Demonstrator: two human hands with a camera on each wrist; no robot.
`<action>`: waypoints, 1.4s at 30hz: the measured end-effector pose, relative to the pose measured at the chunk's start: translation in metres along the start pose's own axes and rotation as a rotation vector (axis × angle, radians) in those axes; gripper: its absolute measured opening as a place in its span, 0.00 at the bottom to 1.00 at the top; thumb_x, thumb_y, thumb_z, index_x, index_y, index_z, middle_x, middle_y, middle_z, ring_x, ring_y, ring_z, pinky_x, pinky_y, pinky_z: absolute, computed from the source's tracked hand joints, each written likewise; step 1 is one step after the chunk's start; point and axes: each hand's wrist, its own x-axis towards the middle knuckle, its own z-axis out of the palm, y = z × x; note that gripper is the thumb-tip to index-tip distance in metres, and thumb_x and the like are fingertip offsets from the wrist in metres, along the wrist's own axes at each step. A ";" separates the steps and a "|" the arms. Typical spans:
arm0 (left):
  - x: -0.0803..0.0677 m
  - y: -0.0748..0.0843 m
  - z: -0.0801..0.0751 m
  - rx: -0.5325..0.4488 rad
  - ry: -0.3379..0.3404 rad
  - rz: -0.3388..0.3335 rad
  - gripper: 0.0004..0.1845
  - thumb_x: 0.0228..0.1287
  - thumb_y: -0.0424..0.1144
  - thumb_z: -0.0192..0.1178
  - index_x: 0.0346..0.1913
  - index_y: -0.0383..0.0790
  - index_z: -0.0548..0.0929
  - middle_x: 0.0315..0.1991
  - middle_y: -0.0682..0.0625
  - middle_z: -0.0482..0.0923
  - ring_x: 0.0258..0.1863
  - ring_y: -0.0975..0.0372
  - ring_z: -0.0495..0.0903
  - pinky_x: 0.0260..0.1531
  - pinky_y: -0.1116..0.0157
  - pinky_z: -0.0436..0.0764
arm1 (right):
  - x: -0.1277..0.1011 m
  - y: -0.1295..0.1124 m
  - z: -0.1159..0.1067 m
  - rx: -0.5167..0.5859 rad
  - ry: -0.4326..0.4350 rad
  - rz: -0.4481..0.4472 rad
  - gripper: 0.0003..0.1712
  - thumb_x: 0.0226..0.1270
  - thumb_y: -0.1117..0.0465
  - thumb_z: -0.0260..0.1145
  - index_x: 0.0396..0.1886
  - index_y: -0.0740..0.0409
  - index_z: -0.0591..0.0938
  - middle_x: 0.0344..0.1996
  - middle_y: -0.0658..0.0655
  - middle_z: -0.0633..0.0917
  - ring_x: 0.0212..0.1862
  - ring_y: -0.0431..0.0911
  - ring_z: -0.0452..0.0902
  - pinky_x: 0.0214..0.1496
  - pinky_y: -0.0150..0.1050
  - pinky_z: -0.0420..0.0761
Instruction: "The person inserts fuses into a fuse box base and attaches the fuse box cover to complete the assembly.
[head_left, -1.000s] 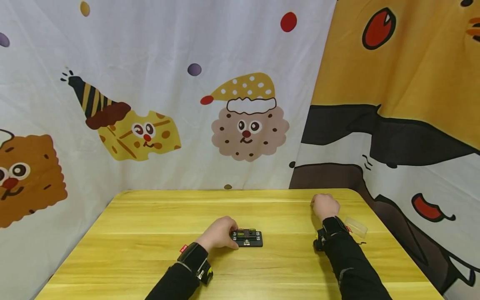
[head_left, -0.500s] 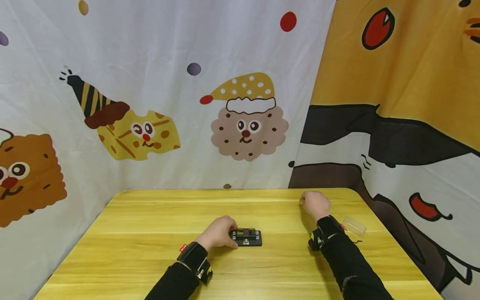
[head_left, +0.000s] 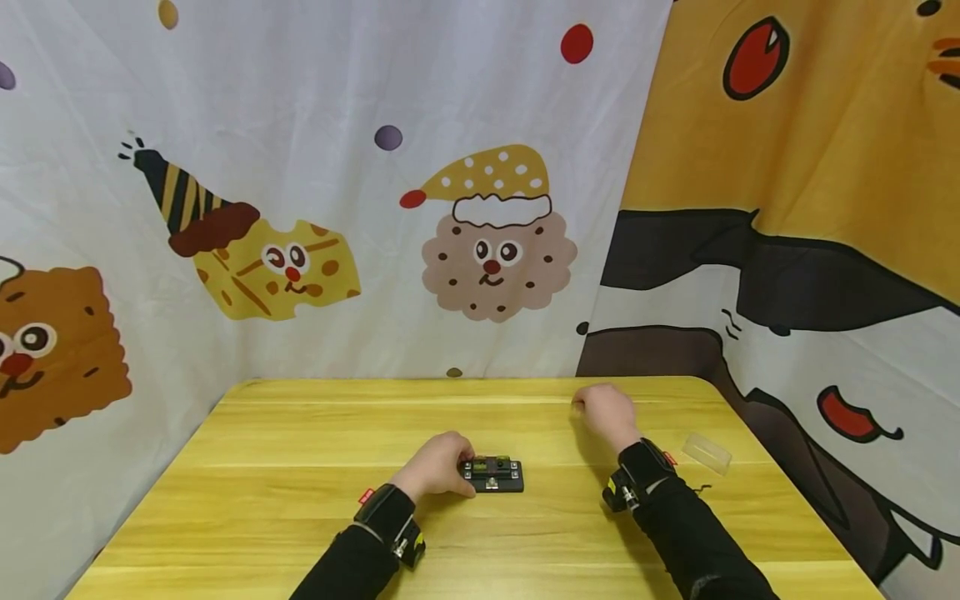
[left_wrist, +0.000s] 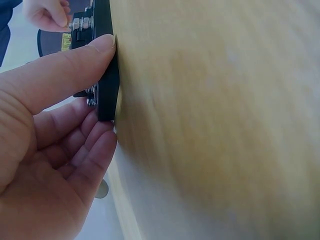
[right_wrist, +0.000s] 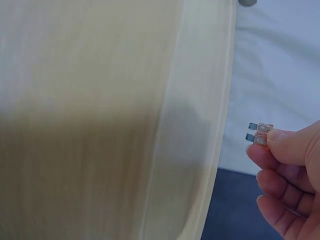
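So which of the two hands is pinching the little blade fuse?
The right hand, raised above the table's far side, pinches the orange blade fuse at its fingertips. The left hand instead grips the black fuse block.

I take this for a makeshift recording booth rather than a real workshop: cartoon-printed cloth curtains [head_left: 420, 208] hang close around a small yellow wooden bench [head_left: 285, 467] on two sides.

Head view was bright, evenly lit, w/ wide-angle bending at edges. Wrist views showed the table [left_wrist: 215, 120] blurred, washed out; soft shadow near its rim.
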 end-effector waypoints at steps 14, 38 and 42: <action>0.000 0.000 0.000 -0.006 -0.003 0.001 0.24 0.39 0.40 0.82 0.41 0.37 0.84 0.36 0.52 0.77 0.35 0.60 0.75 0.42 0.60 0.77 | -0.011 -0.030 0.004 0.046 0.043 -0.079 0.11 0.63 0.69 0.66 0.29 0.49 0.88 0.28 0.49 0.84 0.30 0.45 0.76 0.31 0.39 0.74; -0.001 0.002 -0.002 -0.009 -0.001 0.007 0.24 0.38 0.39 0.82 0.40 0.35 0.84 0.36 0.50 0.77 0.36 0.59 0.76 0.43 0.59 0.77 | -0.032 -0.081 -0.002 0.172 0.068 -0.353 0.03 0.62 0.63 0.72 0.34 0.50 0.89 0.31 0.46 0.86 0.37 0.44 0.81 0.44 0.40 0.79; 0.000 0.001 -0.002 -0.008 -0.005 -0.004 0.24 0.39 0.39 0.82 0.41 0.36 0.85 0.36 0.51 0.77 0.36 0.59 0.76 0.43 0.59 0.77 | -0.032 -0.088 -0.002 0.182 0.055 -0.435 0.03 0.62 0.62 0.72 0.34 0.50 0.89 0.31 0.46 0.86 0.37 0.43 0.81 0.46 0.40 0.79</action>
